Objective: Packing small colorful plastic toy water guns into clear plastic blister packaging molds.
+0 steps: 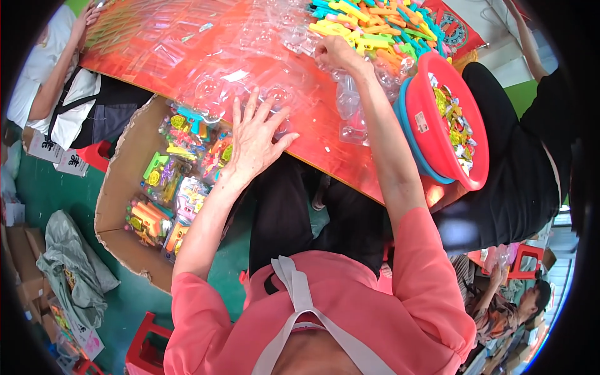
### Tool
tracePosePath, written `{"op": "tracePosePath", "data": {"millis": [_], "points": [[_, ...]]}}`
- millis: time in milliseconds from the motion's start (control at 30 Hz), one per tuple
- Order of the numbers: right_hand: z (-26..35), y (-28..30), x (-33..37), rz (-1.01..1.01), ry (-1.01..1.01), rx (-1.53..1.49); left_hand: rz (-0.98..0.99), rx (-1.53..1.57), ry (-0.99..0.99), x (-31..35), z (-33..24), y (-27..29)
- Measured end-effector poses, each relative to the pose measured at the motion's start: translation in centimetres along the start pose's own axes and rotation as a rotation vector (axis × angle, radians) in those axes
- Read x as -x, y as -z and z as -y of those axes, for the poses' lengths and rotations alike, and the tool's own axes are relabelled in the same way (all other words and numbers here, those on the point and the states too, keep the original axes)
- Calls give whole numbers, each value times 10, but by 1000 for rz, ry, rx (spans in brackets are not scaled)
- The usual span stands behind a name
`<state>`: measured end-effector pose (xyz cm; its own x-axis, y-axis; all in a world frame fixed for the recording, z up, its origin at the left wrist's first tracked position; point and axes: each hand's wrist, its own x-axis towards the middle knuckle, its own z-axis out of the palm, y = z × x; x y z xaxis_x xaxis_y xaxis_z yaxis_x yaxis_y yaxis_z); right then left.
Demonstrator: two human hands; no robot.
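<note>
My left hand (256, 137) lies with fingers spread at the near edge of a red table (150, 37), touching clear moulded plastic blisters (212, 90). Farther up and to the right, my right hand (337, 53) reaches to the near left edge of a heap of colourful plastic toy guns (381, 31). Its fingers curl downward, and whatever is between them is hidden. Under my right forearm, more clear plastic blisters (351, 103) lie on the table.
A cardboard box (115, 200) of packed toys (190, 194) stands left of my legs. A red basin (415, 125) of shiny wrapped pieces sits in a blue basin (437, 175) at the right table edge. People sit left and right; red stools (147, 344) stand on the green floor.
</note>
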<state>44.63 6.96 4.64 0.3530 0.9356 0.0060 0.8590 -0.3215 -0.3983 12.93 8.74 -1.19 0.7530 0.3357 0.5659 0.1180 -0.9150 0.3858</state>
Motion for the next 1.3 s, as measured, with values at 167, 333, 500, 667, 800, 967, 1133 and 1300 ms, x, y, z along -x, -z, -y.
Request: {"op": "tracePosePath", "data": {"millis": [167, 333, 500, 667, 800, 967, 1133, 1300], "points": [[-4, 4, -9, 5, 157, 164, -7, -17, -13, -5, 0, 0], [5, -26, -12, -255, -10, 236, -14, -24, -9, -4, 1, 0], [12, -42, -18, -286, -132, 277, -25, -7, -23, -4, 2, -2], [23, -47, -25, -349, -49, 320, -16, -5, -7, 0, 5, -2], [9, -42, -34, -308, -51, 314, -14, -2, -10, -4, 3, -5], [15, -31, -28, -260, 2, 319, -11, 8, -6, -2, 6, -4], [18, -29, -26, -232, -18, 248, -7, 8, -1, -2, 6, -3], [14, -39, -32, -309, -53, 148, 3, 17, -3, -2, 6, -4]]}}
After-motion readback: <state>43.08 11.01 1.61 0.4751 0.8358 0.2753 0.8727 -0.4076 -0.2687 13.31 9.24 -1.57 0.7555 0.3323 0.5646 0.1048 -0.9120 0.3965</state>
